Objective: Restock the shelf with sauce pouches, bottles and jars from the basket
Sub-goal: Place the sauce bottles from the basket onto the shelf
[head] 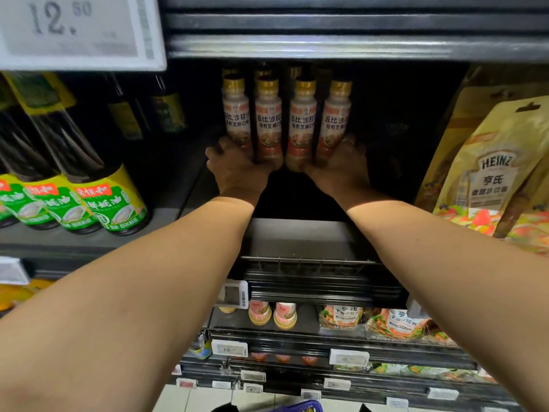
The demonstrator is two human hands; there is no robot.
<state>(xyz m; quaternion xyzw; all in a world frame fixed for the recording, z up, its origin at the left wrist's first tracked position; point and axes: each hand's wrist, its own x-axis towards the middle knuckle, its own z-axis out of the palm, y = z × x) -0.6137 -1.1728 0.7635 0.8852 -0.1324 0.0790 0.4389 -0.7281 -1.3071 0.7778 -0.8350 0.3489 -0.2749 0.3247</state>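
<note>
Hands both reach deep into a dark shelf (300, 233) at frame centre. Left hand (237, 168) sits at the base of the two left dressing bottles (269, 123), fingers wrapped round the bottoms, thumb side hidden behind the bottles. Right hand (341, 165) mirrors it on the two right bottles, fingers curled against their lower ends, ring visible on one finger. Four bottles in the front row stand side by side, touching or nearly so, gold caps up, pale creamy contents, red and white labels with Chinese text. More gold caps show just behind them, in shadow; count unclear. Whether the bottles are resting on the shelf floor or lifted off it, cannot tell, too dark.

Left of frame: oyster sauce bottles (116, 203) with green and yellow labels, dark glass, lined up on the neighbouring shelf section, well apart from the hands. Upper left: large price tag (80, 28) reading 12.50, blurred. Right edge: Heinz pouches (493, 173), yellow, hanging or leaning in a stack, near the right forearm but not touching it.

Lower centre: next shelf down holds small capped bottles (273, 315) seen from above and salad dressing pouches (395, 322) to their right. Small price labels (229, 348) run along the shelf edges below. Bottom edge: blue basket rim (300, 407) just in view, contents not visible.
</note>
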